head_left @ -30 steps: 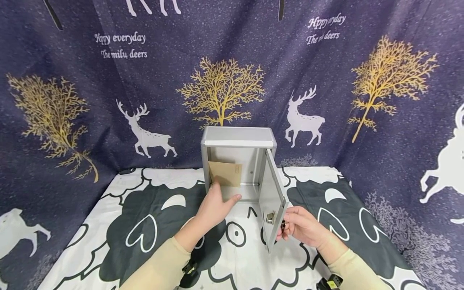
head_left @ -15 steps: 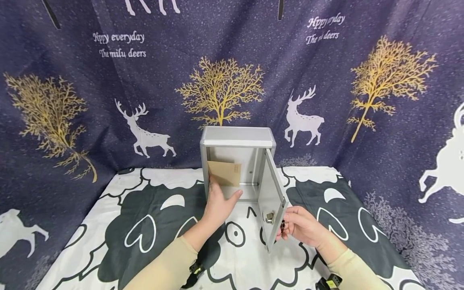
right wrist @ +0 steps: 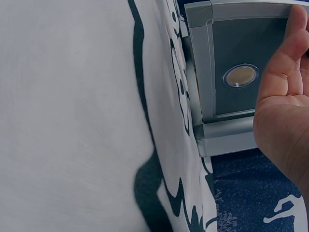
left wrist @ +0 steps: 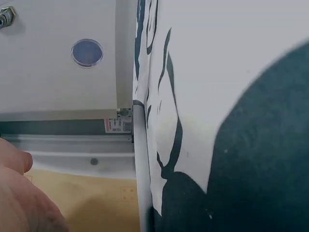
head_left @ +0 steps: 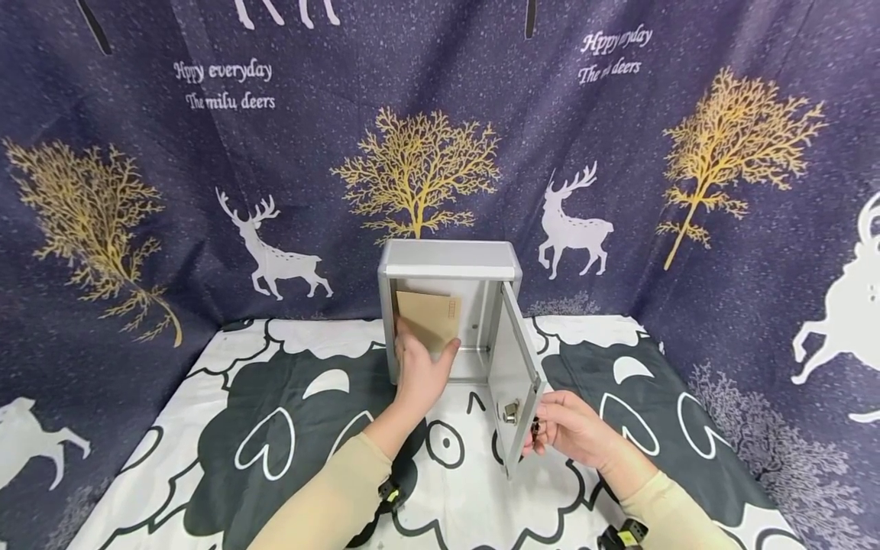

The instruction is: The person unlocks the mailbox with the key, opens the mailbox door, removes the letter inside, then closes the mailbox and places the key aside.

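In the middle of the head view you had a grey metal box (head_left: 450, 257) standing on the cloth-covered bench (head_left: 443, 500), its door (head_left: 512, 367) swung out toward lower rt. A tan envelope (head_left: 428, 312) was inside, in the L part of the box, a bit tilted, its lower part hidden behind your L hand (head_left: 419, 374). That hand reached in from lower ctr — thumb spread wide from the fingers, fingers at the envelope's L edge, thumb by its lower R corner; can't tell if you gripped it or just pressed it. Your R hand (head_left: 574, 431), lower rt of ctr, held the door's free edge, w/ a small dark item (head_left: 536, 428) by the fingers — too small to ID. A metal lock (head_left: 510, 412) showed on the door's inner side, near that hand. In the L wrist view the envelope lay along the bottom, L of ctr, w/ a round window (left wrist: 87, 52) in the door at upper L. Behind the box hung a dark blue backdrop (head_left: 296, 160) w/ white deer & gold trees.
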Tool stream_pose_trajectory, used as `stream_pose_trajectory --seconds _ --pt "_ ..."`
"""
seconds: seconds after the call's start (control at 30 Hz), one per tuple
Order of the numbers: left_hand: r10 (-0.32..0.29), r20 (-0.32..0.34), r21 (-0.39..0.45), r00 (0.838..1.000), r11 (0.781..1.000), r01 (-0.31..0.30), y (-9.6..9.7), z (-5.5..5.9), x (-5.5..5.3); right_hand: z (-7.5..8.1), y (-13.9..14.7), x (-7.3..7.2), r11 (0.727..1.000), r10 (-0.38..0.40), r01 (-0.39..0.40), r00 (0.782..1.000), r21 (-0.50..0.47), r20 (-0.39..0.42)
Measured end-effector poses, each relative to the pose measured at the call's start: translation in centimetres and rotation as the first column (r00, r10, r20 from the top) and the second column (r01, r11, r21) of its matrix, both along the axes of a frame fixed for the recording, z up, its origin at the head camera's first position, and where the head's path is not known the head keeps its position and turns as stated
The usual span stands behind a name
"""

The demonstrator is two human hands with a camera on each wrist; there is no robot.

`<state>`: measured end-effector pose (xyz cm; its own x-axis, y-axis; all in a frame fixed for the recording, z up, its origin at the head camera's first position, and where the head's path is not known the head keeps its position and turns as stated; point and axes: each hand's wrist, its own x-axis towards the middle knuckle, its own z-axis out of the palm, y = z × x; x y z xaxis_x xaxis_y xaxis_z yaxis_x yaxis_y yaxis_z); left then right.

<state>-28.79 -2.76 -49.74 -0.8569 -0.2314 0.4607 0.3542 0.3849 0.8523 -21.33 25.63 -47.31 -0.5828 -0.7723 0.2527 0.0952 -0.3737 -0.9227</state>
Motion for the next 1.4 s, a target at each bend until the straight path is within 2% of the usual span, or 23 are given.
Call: stream_pose_trajectory --seconds 0.07,0.17,0.3,0.47,0.73,0.87,1.1,1.4 --pt "0.021 0.001 -0.018 1.0 1.0 -0.021 -0.1 -0.9 -1.0 -0.1 0.0 0.0 1.0 -0.006 0.006 1.0 0.003 0.004" --pt "0.017 0.046 0.007 0.999 1.0 -0.017 -0.1 0.3 -0.7 -0.1 0.0 0.0 1.0 -0.01 0.009 1.0 0.011 0.016" --pt "0.003 0.122 0.036 0.992 0.999 -0.007 -0.2 2.7 0.4 0.0 0.0 0.0 1.0 0.0 0.0 1.0 0.01 0.02" --pt "-0.01 0.18 0.017 0.984 1.0 0.007 -0.4 3.5 0.4 0.1 -0.1 0.0 1.0 0.01 -0.01 1.0 -0.007 0.006" --pt "-0.074 0.187 0.059 0.98 0.996 0.064 -1.0 3.1 -0.5 -0.2 -0.1 0.0 1.0 0.015 -0.015 1.0 -0.025 0.007" --pt "-0.065 0.201 0.045 0.977 0.997 0.057 -1.2 2.9 -0.7 -0.3 0.0 -0.1 1.0 0.01 -0.009 1.0 -0.023 0.015" --pt "-0.061 0.153 -0.019 0.986 0.998 0.065 -1.5 2.6 -0.9 -0.3 0.0 -0.1 1.0 0.002 -0.002 1.0 -0.017 0.001" --pt "-0.121 0.075 -0.047 0.99 0.991 0.124 -2.5 2.5 -0.7 -0.4 0.0 -0.1 1.0 0.011 -0.011 1.0 -0.025 0.004"
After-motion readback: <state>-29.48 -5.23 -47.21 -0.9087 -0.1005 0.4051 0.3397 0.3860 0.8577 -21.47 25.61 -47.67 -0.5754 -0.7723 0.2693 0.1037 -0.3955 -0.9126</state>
